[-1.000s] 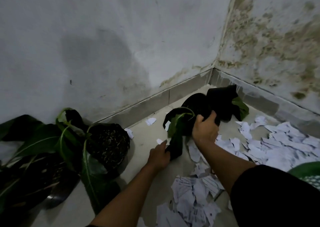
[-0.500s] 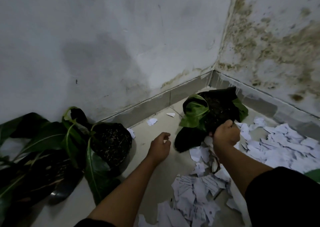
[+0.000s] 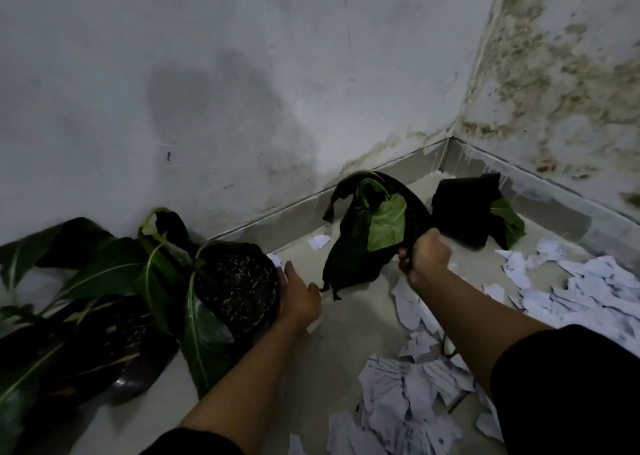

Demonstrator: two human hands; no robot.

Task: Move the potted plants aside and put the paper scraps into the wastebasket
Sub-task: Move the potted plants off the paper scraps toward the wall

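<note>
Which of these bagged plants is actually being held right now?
The middle plant, gripped at its bag rim by the right hand; the others sit on the floor.

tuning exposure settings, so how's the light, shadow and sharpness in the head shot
Head view: dim, flat light. A broad soft shadow darkens the wall. The black plant bag gripped by the right hand and the corner bag lose detail in darkness. The left hand is slightly soft. The paper scraps read brightest, and the wide lens bends the skirting lines.

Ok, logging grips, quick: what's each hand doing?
Left hand: open, resting against a plant bag.
Right hand: gripping the lifted plant bag.
</note>
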